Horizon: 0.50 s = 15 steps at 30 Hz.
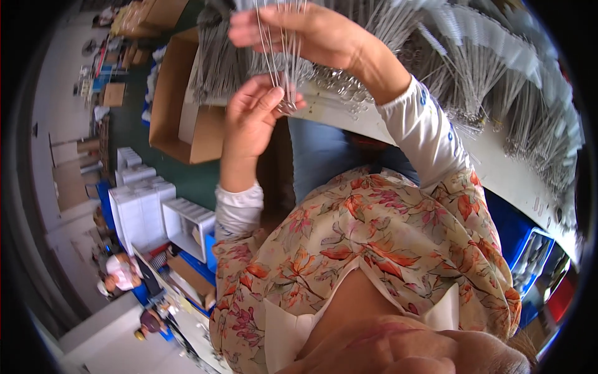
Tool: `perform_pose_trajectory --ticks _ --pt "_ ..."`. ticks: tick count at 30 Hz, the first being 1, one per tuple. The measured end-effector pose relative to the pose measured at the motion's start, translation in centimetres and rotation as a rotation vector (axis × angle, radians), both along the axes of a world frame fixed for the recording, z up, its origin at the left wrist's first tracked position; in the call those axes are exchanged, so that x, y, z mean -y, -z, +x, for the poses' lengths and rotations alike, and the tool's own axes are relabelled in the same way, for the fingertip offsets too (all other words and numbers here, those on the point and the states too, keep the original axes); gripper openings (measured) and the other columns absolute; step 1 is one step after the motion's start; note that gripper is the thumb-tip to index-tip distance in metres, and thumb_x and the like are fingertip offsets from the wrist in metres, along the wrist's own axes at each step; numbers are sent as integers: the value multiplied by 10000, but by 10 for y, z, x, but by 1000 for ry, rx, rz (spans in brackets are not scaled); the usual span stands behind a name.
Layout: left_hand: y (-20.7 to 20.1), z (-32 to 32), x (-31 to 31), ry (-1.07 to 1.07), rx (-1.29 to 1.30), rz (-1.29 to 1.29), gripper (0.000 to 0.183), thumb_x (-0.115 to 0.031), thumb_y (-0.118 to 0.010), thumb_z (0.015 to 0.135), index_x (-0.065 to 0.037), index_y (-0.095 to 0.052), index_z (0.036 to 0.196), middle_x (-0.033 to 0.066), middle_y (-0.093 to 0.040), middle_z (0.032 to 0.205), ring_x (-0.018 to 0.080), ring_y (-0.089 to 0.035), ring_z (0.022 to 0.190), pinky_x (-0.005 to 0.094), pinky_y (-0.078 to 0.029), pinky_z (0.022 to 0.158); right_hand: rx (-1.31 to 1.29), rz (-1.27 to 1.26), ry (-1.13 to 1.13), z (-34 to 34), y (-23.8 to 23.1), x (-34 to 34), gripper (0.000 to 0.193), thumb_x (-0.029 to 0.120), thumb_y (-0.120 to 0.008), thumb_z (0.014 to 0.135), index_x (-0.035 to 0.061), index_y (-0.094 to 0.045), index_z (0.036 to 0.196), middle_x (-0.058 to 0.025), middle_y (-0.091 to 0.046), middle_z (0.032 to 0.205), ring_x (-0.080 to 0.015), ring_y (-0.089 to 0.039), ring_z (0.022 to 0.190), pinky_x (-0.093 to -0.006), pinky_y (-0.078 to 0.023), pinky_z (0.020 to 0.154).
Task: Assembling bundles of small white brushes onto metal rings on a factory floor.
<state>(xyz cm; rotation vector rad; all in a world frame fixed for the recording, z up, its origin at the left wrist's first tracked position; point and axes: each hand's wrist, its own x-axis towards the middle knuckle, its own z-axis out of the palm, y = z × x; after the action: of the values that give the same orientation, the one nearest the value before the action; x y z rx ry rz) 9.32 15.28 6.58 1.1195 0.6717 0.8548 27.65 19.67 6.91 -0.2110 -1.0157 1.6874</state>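
Observation:
Several thin wire brushes (273,65) with looped ends stand between my two hands, and their upper ends run out of the picture. Near the loops, my left hand (252,115) is closed, pinching the wires between thumb and fingers. Higher up, my right hand (317,34) has its thumb in front of the wires and its fingers behind them. A big heap of similar wire brushes (470,78) lies on the white table (380,124), some with pale bristly sections. Their looped ends point toward me.
An open cardboard box (208,134) stands left of the table. Beyond it are white crates (140,209) and a green floor (196,177). Blue bins (529,255) sit under the table at the right. Two people (121,274) are far off at the lower left.

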Motion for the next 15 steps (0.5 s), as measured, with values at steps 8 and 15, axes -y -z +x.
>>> perform_pose_trajectory --ticks 8,15 --pt "64 -33 67 -458 17 77 166 -133 -554 895 12 -583 971 121 -643 876 180 -640 695 299 -556 545 332 -34 -177 -67 50 53 399 274 -582 882 27 -546 1194 -89 -610 1088 -118 -581 867 -231 -489 722" --pt "81 -55 95 -591 -17 93 145 -83 -518 904 42 -556 966 135 -629 890 200 -641 779 328 -575 605 448 18 -71 -93 82 74 344 178 -657 832 12 -591 1126 -27 -640 855 -64 -553 679 -203 -464 608"
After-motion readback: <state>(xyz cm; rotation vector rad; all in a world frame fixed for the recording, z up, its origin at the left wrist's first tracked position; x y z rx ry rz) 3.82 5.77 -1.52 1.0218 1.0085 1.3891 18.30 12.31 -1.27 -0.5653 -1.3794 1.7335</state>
